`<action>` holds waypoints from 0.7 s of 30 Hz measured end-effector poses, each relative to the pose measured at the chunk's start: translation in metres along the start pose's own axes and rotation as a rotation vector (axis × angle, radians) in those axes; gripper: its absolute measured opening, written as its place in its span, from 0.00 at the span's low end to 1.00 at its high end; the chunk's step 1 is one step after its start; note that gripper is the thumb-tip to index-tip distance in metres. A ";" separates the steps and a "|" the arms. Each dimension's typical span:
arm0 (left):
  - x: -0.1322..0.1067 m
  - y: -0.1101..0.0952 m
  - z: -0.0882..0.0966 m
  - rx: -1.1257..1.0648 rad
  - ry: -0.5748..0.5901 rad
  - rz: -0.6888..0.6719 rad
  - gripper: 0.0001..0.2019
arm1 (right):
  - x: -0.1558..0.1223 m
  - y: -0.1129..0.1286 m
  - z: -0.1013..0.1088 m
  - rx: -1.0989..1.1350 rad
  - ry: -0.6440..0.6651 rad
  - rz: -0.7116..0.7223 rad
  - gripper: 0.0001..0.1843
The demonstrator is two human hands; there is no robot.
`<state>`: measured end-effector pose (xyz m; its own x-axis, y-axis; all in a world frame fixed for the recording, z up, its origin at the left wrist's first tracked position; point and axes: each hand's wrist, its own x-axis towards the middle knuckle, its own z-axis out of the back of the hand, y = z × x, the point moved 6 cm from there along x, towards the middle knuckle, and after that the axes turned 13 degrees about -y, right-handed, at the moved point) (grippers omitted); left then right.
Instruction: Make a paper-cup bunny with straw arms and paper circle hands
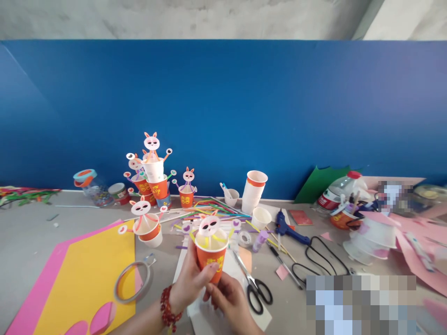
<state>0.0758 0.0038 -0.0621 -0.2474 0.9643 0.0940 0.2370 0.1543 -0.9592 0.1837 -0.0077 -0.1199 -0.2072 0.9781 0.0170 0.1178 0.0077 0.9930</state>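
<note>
My left hand [190,281], with a red bead bracelet at the wrist, wraps round the side of an orange paper cup [210,260] held upright above the table. A paper rabbit face [209,224] on a straw stands out of the cup, with yellow straw arms. My right hand [228,298] is closed under the cup's base, fingers pinched at its bottom. Both hands are low in the middle of the view, over a white sheet [226,316].
Black-handled scissors [256,288] lie right of my hands; a blue glue gun [288,230] with black cord beyond. Finished rabbit cups [153,172] stand at back left, stacked cups [253,190] centre. Tape ring [132,281] on yellow sheet [84,279] left. Straws [209,209] are scattered behind.
</note>
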 end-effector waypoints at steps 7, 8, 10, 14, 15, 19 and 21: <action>0.001 -0.004 -0.001 0.002 0.019 -0.025 0.32 | 0.001 0.000 0.004 -0.024 -0.023 0.006 0.23; -0.001 -0.002 -0.003 0.007 0.032 -0.026 0.30 | 0.001 0.002 0.005 -0.020 -0.034 0.024 0.23; -0.004 0.002 -0.006 0.027 0.044 -0.037 0.27 | 0.002 0.005 0.007 -0.003 -0.049 0.053 0.24; -0.006 0.005 -0.008 0.021 0.048 -0.028 0.25 | 0.001 0.005 0.006 0.033 -0.048 0.051 0.25; -0.005 0.005 -0.007 0.003 0.046 -0.011 0.25 | 0.000 0.004 0.004 0.033 -0.039 0.038 0.24; -0.001 -0.004 -0.001 -0.031 0.017 0.019 0.26 | -0.003 -0.001 -0.002 0.038 -0.003 -0.012 0.22; -0.001 -0.008 -0.001 -0.023 0.013 0.002 0.26 | -0.003 -0.001 -0.001 0.046 -0.009 -0.013 0.22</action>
<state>0.0756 0.0019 -0.0546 -0.2350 0.9673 0.0960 0.2594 0.1575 -0.9528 0.1829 -0.0106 -0.1205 -0.2002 0.9798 0.0026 0.1599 0.0300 0.9867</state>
